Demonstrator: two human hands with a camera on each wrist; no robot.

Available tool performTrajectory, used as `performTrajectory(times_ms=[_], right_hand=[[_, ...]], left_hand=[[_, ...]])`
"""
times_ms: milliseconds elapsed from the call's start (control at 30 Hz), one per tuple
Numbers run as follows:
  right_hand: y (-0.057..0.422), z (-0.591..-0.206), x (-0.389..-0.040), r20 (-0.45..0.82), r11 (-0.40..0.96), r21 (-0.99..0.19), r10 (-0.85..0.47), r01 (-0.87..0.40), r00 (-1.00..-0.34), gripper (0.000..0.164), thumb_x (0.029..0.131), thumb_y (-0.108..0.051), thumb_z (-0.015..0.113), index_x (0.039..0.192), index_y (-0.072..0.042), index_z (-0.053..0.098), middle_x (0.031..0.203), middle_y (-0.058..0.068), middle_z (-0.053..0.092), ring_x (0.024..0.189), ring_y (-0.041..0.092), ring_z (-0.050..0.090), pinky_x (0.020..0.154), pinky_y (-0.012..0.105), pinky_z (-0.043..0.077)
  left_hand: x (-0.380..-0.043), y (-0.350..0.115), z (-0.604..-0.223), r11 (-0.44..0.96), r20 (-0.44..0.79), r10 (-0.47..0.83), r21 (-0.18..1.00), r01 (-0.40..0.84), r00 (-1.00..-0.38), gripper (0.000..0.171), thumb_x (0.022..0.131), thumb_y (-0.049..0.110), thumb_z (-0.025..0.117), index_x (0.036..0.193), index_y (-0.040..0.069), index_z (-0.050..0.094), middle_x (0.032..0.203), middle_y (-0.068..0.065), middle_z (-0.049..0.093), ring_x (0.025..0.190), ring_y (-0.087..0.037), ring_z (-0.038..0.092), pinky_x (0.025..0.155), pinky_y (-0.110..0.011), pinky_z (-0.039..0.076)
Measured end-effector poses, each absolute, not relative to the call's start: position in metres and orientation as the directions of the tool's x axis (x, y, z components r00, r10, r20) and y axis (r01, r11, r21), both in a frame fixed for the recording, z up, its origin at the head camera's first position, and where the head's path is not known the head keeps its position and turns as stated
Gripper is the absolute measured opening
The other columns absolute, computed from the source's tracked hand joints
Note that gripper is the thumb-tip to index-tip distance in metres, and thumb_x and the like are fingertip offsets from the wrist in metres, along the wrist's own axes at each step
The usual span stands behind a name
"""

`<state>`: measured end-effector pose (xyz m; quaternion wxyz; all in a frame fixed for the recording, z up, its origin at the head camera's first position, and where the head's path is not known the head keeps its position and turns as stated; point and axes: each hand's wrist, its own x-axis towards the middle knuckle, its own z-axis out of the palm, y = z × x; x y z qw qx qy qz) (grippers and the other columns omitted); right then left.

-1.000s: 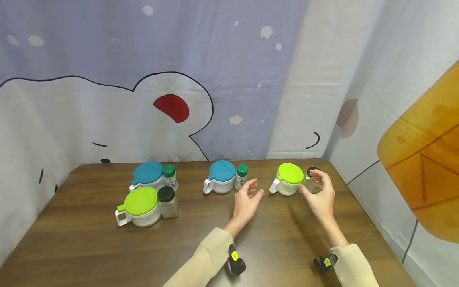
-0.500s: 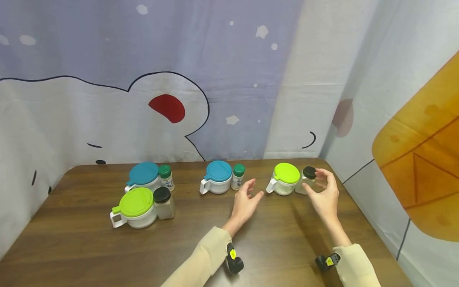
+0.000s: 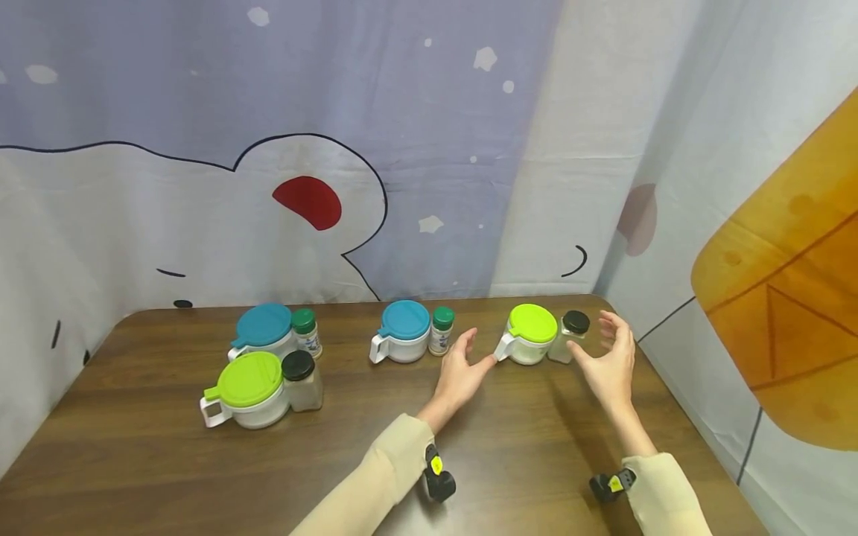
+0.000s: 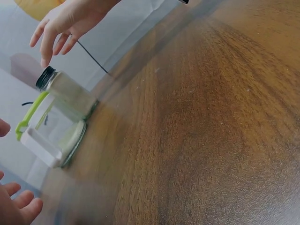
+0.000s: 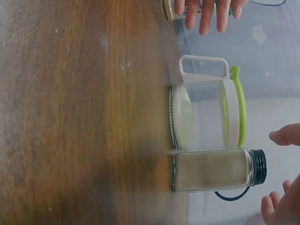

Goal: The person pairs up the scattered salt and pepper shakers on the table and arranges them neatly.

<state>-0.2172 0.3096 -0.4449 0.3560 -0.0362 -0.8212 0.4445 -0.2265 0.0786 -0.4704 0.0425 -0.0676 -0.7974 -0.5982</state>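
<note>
My right hand (image 3: 611,366) hangs with spread, relaxed fingers just right of a black-capped glass spice jar (image 3: 571,339), apart from it. In the right wrist view the jar (image 5: 213,169) is filled with a light brown powder. Against its left side stands a glass seasoning pot (image 3: 529,335) with a lime-green lid and white handle; some pale powder lies in its bottom. My left hand (image 3: 459,376) holds nothing, fingers loosely bent and thumb toward that pot's handle. Behind it stand a green-capped shaker bottle (image 3: 442,331) and a blue-lidded pot (image 3: 404,331).
At the left of the wooden table (image 3: 167,476), another blue-lidded pot (image 3: 264,327) and green-capped shaker (image 3: 306,333) stand behind a second lime-lidded pot (image 3: 249,391) and black-capped jar (image 3: 303,381). A printed curtain (image 3: 442,149) hangs along the table's back and right edges.
My right hand has drawn away from the black-capped jar, slightly right and back, uncovering it. The left hand has barely moved. The whole head view has shifted a little.
</note>
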Motion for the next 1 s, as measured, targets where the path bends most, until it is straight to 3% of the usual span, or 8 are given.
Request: performTrajectory(times_ms=[267,400,500,633,733,1000], right_hand=[[0.311,-0.440,-0.224,0.497,0.604,-0.773,0.387,-0.194,-0.776,0.076,0.072,-0.002,0.079,0.138,-0.004,0.042,0.134,0.020,0.047,0.122,0.035,0.042,0.092,0.020,0.031],[0.315,-0.438,-0.228,0.484,0.598,-0.779,0.385,-0.188,-0.786,0.078,0.071,-0.002,0.079,0.139,-0.003,0.040,0.136,0.021,0.044,0.124,0.036,0.039,0.099,0.036,0.035],[0.318,-0.440,-0.229,0.477,0.598,-0.780,0.381,-0.182,-0.792,0.079,0.072,-0.002,0.078,0.140,-0.003,0.039,0.137,0.021,0.044,0.125,0.035,0.039,0.100,0.042,0.036],[0.321,-0.446,-0.229,0.459,0.597,-0.784,0.378,-0.167,-0.804,0.080,0.072,-0.002,0.078,0.141,-0.003,0.038,0.139,0.022,0.044,0.127,0.037,0.040,0.102,0.044,0.037],[0.324,-0.449,-0.229,0.437,0.589,-0.793,0.368,-0.158,-0.821,0.082,0.073,-0.002,0.078,0.143,-0.003,0.035,0.141,0.023,0.044,0.128,0.041,0.040,0.105,0.053,0.036],[0.324,-0.452,-0.231,0.347,0.534,-0.836,0.330,-0.130,-0.878,0.085,0.078,-0.004,0.074,0.148,-0.004,0.026,0.148,0.023,0.037,0.133,0.044,0.037,0.110,0.055,0.032]], left_hand=[[-0.232,0.079,-0.466,0.308,0.133,0.093,0.939,0.156,-0.987,0.062,0.085,0.027,0.068,0.139,0.008,0.047,0.140,-0.013,0.053,0.126,-0.032,0.052,0.103,-0.046,0.044],[-0.235,0.080,-0.462,0.306,0.132,0.110,0.939,0.160,-0.985,0.060,0.085,0.027,0.067,0.139,0.008,0.047,0.140,-0.011,0.053,0.126,-0.031,0.052,0.102,-0.045,0.045],[-0.235,0.082,-0.462,0.302,0.137,0.113,0.939,0.165,-0.984,0.060,0.086,0.027,0.066,0.139,0.008,0.047,0.140,-0.010,0.054,0.126,-0.031,0.052,0.102,-0.045,0.045],[-0.234,0.083,-0.465,0.314,0.141,0.093,0.935,0.163,-0.986,0.059,0.085,0.027,0.067,0.138,0.008,0.049,0.139,-0.010,0.055,0.124,-0.030,0.053,0.103,-0.045,0.044],[-0.233,0.085,-0.466,0.319,0.136,0.089,0.935,0.158,-0.987,0.058,0.085,0.027,0.067,0.137,0.009,0.050,0.138,-0.010,0.056,0.124,-0.030,0.054,0.102,-0.046,0.044],[-0.233,0.090,-0.467,0.321,0.138,0.113,0.932,0.168,-0.984,0.057,0.084,0.024,0.068,0.136,0.008,0.051,0.135,-0.015,0.057,0.125,-0.032,0.053,0.103,-0.049,0.042]])
